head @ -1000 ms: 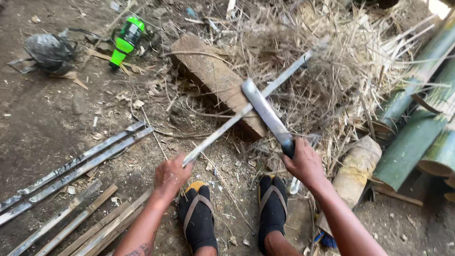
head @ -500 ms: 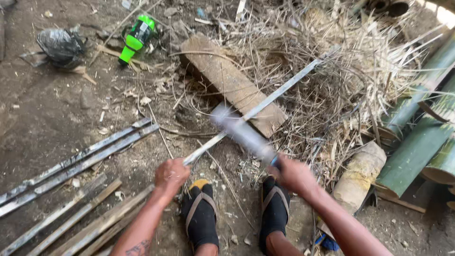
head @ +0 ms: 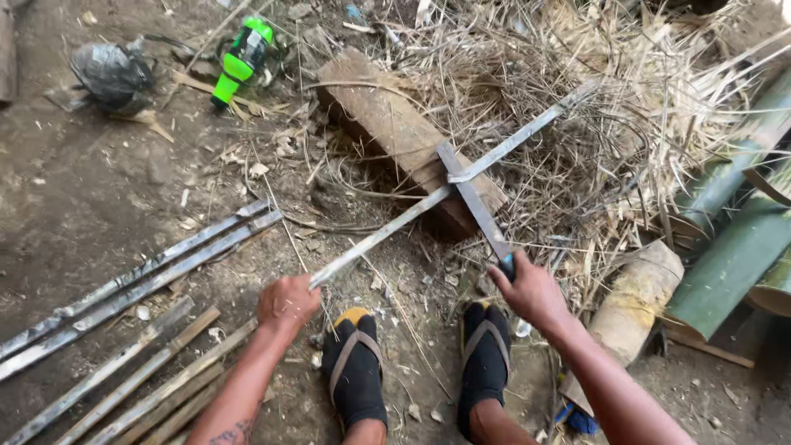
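We are gripping the near end of a long bamboo strip (head: 445, 189) in our left hand (head: 287, 302), fingers clenched around it. Our right hand (head: 531, 290) is clutching the knife (head: 471, 200), its handle mostly hidden in the fist. The blade is meeting the strip over a wooden block (head: 387, 124); the strip's far end is fading into dry straw (head: 626, 107).

Count: two hands, mine. One machete (head: 474, 202) and one bamboo strip (head: 449, 194) in them. One wooden block (head: 395, 132) ahead. One green bottle (head: 241, 58) far left-ahead. Roughly six split strips (head: 148, 276) left of my left hand.
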